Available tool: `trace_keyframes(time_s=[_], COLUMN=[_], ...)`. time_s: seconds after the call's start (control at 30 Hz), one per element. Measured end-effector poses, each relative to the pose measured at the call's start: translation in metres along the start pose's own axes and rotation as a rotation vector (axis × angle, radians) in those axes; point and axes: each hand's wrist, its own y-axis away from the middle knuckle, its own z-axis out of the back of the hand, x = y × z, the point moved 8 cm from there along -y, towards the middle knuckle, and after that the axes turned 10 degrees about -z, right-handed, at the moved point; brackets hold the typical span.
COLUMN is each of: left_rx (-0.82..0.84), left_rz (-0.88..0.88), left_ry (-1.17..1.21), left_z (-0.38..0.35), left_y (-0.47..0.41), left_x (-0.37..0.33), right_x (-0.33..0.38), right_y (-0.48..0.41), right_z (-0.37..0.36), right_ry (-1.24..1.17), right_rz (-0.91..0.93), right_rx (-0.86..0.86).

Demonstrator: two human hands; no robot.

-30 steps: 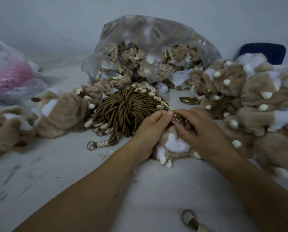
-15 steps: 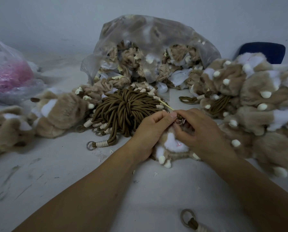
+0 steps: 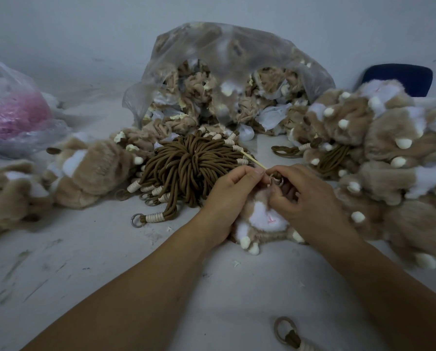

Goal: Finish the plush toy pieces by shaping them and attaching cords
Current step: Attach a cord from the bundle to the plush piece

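A tan and white plush toy (image 3: 261, 221) with cream paws lies on the white table under both hands. My left hand (image 3: 227, 196) presses on its left side and pinches a thin wooden stick (image 3: 253, 160) at the top. My right hand (image 3: 305, 196) grips a metal ring (image 3: 276, 180) on a brown cord end right above the plush. Just behind my left hand sits a bundle of brown cords (image 3: 189, 165) with cream wraps and rings.
A clear bag of unshaped plush pieces (image 3: 227, 79) stands behind the cords. Finished plush toys are heaped at the right (image 3: 389, 158) and lie at the left (image 3: 85, 168). A bag with pink material (image 3: 11, 115) sits far left. A loose cord ring (image 3: 285, 328) lies near me.
My fingers have shifted slightly around the ring and stick above the plush. The plush and piles stay where they were.
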Motion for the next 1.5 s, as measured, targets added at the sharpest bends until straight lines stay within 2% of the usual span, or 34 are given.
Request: trace_keyframes(time_s=[0.07,0.2,0.27,0.37,0.43,0.5,0.67,0.83,0.93,1.07,1.17,1.3,1.5], left_rx=[-0.041,-0.005,0.106,0.431,0.479,0.434,0.305,0.169,0.107,0.066,0.104,0.183,0.194], left_rz=[-0.028,-0.118,-0.064,0.066,0.102,0.071,0.011,-0.308,-0.407,-0.507,-0.458,-0.331,-0.337], left_ry=[-0.052,-0.380,-0.449,-0.696,-0.828,-0.882,-0.730,-0.762,-0.834,-0.887,-0.826,-0.786,-0.737], left_z=[0.006,0.012,0.006,-0.009,-0.009,-0.007,-0.004,-0.006,-0.003,-0.006,-0.009,-0.014,-0.013], left_y=[-0.002,-0.006,-0.004,0.004,0.007,0.006,0.005,0.004,0.004,0.006,0.006,0.006,0.008], left_x=[-0.003,-0.018,-0.017,0.001,0.008,0.007,0.004,-0.018,-0.026,-0.033,-0.024,-0.015,-0.015], right_x=[-0.001,-0.004,-0.006,-0.010,-0.013,-0.016,-0.016,-0.021,-0.017,0.001,-0.001,-0.004,-0.007], right_y=[0.000,-0.001,-0.002,-0.002,-0.002,-0.002,-0.001,0.002,0.003,0.006,0.006,0.005,0.005], right_z=[0.004,0.007,0.010,0.015,0.018,0.020,0.027,0.043,0.040,0.023,0.015,0.016,0.015], right_ry=[-0.012,0.013,0.019,0.008,-0.016,-0.035,-0.031,-0.108,-0.113,-0.052,-0.044,-0.053,-0.073], right_rz=[-0.017,-0.051,-0.071,-0.100,-0.123,-0.145,-0.163,-0.184,-0.159,-0.071,-0.092,-0.126,-0.150], right_rx=[-0.028,-0.056,-0.076,-0.088,-0.102,-0.111,-0.185,-0.320,-0.306,-0.197,-0.128,-0.128,-0.103])
